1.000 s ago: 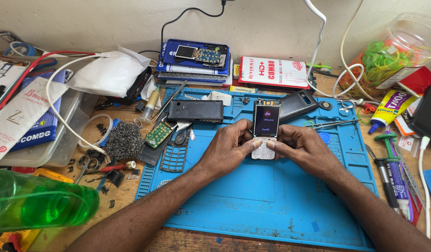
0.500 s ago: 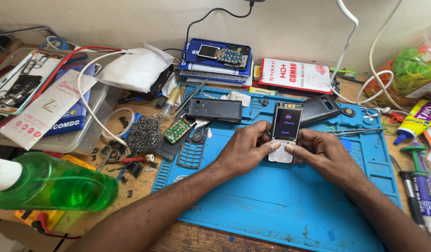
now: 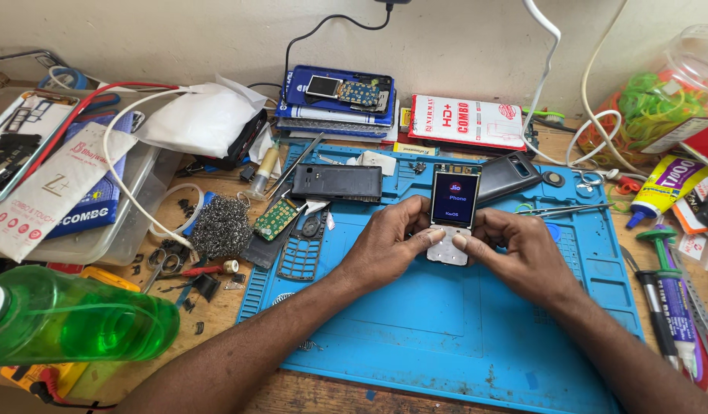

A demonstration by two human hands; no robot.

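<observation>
Both hands meet over the blue work mat on the desk. Left hand and right hand pinch a bare phone board between them, grip pressed on its lower keypad part, thumbs touching the pale pad. Screen lit, upright, facing the camera. Just behind it: black phone housing and a dark back cover. Keypad frame left of the hands. Green bottle at near left edge.
</observation>
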